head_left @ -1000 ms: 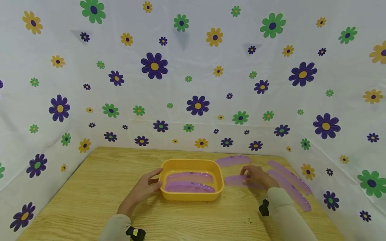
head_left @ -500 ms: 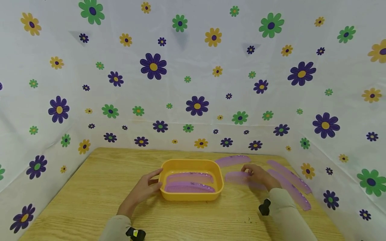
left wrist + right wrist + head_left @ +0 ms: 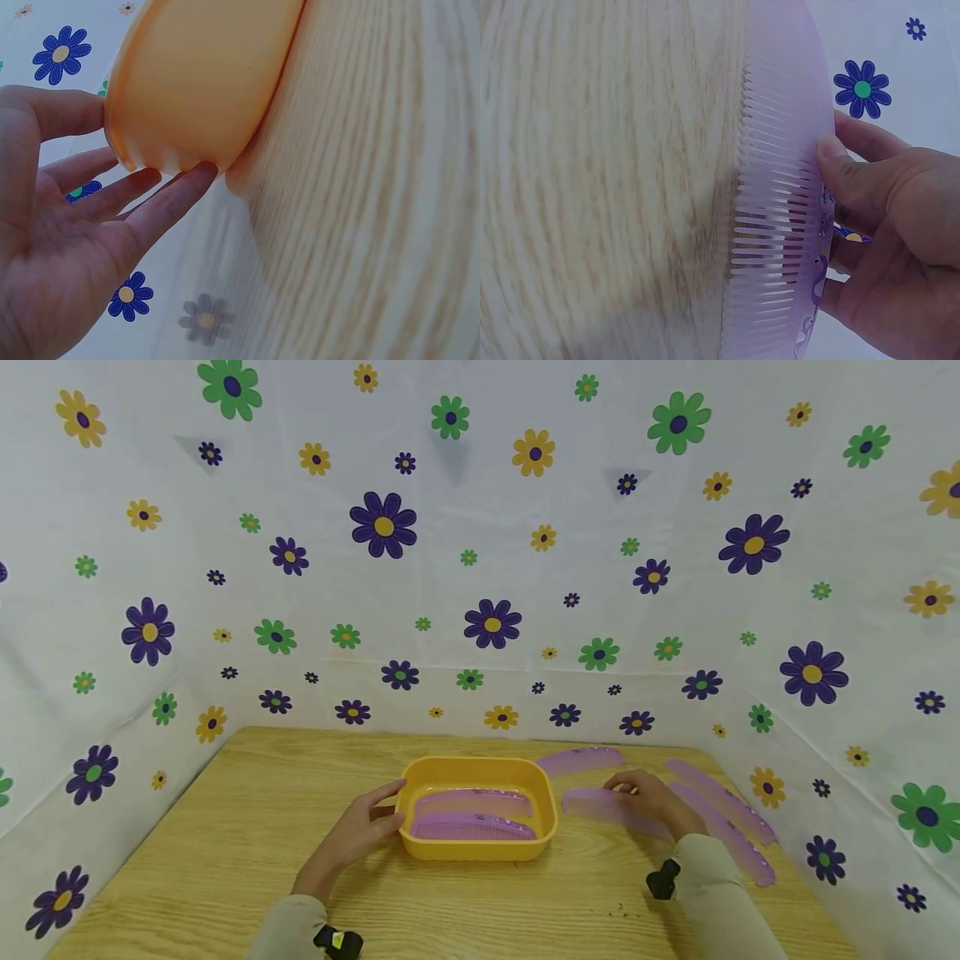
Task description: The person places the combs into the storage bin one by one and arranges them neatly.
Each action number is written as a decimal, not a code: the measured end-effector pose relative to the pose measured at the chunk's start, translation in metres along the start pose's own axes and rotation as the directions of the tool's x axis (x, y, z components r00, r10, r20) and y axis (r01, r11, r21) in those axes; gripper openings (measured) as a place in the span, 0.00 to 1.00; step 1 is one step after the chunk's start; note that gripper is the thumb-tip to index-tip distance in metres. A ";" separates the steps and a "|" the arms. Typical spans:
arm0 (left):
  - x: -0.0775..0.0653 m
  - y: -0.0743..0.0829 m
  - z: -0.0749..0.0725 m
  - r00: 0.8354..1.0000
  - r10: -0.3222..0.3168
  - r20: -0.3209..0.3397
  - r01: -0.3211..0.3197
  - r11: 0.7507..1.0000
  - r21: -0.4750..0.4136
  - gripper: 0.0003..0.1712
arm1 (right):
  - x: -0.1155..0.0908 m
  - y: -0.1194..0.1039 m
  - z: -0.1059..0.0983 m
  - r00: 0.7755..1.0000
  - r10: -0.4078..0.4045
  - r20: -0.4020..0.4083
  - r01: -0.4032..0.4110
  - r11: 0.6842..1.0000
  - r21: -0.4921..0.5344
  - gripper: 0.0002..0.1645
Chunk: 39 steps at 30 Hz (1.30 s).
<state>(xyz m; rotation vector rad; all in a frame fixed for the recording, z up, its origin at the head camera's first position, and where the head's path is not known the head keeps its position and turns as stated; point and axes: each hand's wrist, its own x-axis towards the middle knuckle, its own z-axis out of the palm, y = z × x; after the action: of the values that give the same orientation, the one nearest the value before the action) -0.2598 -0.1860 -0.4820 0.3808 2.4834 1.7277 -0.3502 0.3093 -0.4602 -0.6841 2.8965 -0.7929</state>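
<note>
A purple translucent comb (image 3: 592, 806) stands out to the right of the yellow basin (image 3: 476, 852). My right hand (image 3: 648, 797) pinches its spine between thumb and fingers. In the right wrist view the comb (image 3: 787, 150) has its teeth toward the wood, with the thumb (image 3: 836, 154) on its near face. My left hand (image 3: 360, 827) touches the basin's left end. From the left wrist view, its fingertips (image 3: 202, 172) lie against the outer wall, fingers nearly straight. Inside the basin lie two more purple combs, the front one (image 3: 472, 828) and the rear one (image 3: 472, 799).
One purple comb (image 3: 581, 760) lies behind the right hand. Two others, an outer comb (image 3: 720, 797) and an inner comb (image 3: 731, 839), lie slantwise at the table's right side. The wooden table (image 3: 247, 827) meets flowered white cloth (image 3: 480, 568) at back and sides.
My right hand has shifted slightly right, together with the comb, and its fingers now sit along the comb's spine. The left hand and basin stay in place.
</note>
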 end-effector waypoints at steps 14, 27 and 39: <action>0.001 -0.001 0.002 1.000 -0.020 -0.015 0.020 1.000 0.010 0.35 | 0.004 0.002 -0.006 0.996 -0.084 -0.036 0.083 0.996 -0.025 0.11; 0.001 -0.001 0.002 1.000 -0.026 -0.011 0.026 1.000 0.002 0.35 | 0.003 -0.009 -0.017 0.997 -0.060 -0.057 0.058 0.998 -0.029 0.12; -0.001 0.002 0.001 1.000 -0.011 0.006 0.011 1.000 -0.021 0.35 | 0.004 -0.022 -0.026 0.997 -0.039 -0.060 0.037 0.999 -0.027 0.12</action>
<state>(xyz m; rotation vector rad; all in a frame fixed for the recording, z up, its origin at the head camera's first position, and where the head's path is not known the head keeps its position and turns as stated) -0.2586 -0.1847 -0.4800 0.3692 2.4567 1.7438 -0.3496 0.3030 -0.4267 -0.7325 2.9616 -0.7948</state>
